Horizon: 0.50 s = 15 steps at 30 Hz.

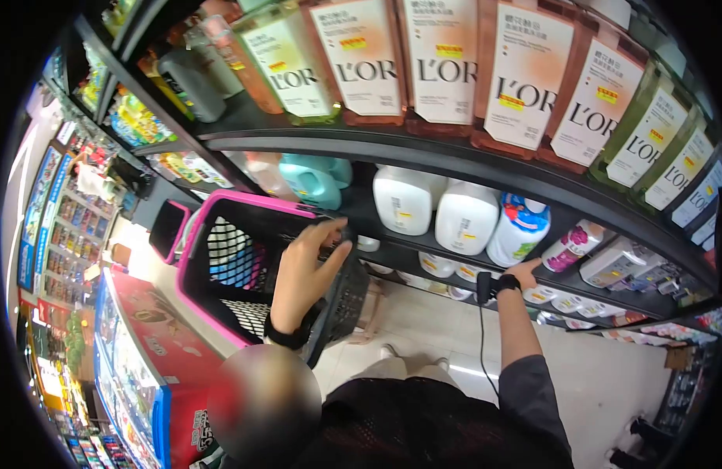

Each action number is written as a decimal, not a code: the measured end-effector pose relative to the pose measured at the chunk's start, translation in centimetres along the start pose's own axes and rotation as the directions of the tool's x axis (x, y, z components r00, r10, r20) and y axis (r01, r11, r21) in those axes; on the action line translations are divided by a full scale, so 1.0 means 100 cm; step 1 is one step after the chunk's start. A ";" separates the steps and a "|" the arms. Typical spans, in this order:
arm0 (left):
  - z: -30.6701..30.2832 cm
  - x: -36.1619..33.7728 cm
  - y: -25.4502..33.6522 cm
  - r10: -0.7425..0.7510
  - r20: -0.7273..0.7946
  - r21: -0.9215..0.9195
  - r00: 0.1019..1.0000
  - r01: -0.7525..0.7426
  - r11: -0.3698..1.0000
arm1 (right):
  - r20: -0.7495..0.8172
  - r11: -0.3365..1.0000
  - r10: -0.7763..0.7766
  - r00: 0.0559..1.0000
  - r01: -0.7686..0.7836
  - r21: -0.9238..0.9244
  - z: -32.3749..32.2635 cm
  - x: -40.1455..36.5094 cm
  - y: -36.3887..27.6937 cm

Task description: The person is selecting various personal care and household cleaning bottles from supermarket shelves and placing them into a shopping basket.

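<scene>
My left hand [302, 273] is held over a black shopping basket [353, 301] with a pink rim, thumb and curved fingers apart around a gap. Its fingertips are close to the basket's shelf-side edge. My right hand [523, 273] reaches to the lower shelf edge with fingers stretched out, nothing visible in them. Just beyond its fingertips lies a purple-and-white bottle [573, 245], tilted on the shelf. Beside that stands a white bottle with a blue-and-red label [519, 229]. A black band with a cable is on my right wrist.
Large L'OR bottles [443, 66] line the upper shelf. Below them stand white jugs [466, 217] and teal bottles [312, 180]. Boxed goods [623, 262] sit farther right. A red freezer cabinet [161, 344] is at left, with a blurred round patch beside it.
</scene>
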State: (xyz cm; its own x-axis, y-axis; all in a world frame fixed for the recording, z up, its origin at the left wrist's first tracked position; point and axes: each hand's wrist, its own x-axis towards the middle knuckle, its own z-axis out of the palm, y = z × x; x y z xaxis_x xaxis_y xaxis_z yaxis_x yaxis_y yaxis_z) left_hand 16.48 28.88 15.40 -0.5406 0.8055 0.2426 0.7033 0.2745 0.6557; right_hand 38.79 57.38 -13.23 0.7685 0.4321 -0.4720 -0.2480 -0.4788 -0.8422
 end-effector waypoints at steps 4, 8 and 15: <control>0.046 0.053 -0.001 0.135 -0.089 0.149 0.987 -0.121 0.981 | 0.014 0.997 0.033 0.999 -0.032 -0.074 -0.005 -0.008 -0.008; 0.083 0.108 -0.012 0.222 -0.185 0.206 0.957 -0.183 0.961 | 0.041 0.996 0.048 0.998 -0.044 -0.078 -0.012 -0.020 -0.019; 0.135 0.149 -0.047 0.497 -0.362 0.322 0.789 -0.395 0.860 | 0.030 0.999 0.033 0.999 -0.032 -0.038 -0.012 -0.020 -0.019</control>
State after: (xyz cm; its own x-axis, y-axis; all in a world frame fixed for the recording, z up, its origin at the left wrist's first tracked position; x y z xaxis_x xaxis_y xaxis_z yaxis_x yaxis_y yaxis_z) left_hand 11.35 46.64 6.30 -0.2436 0.5818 0.7760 0.9673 0.0875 0.2381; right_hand 38.45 56.55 -10.41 0.7417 0.4388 -0.5074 -0.2501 -0.5210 -0.8161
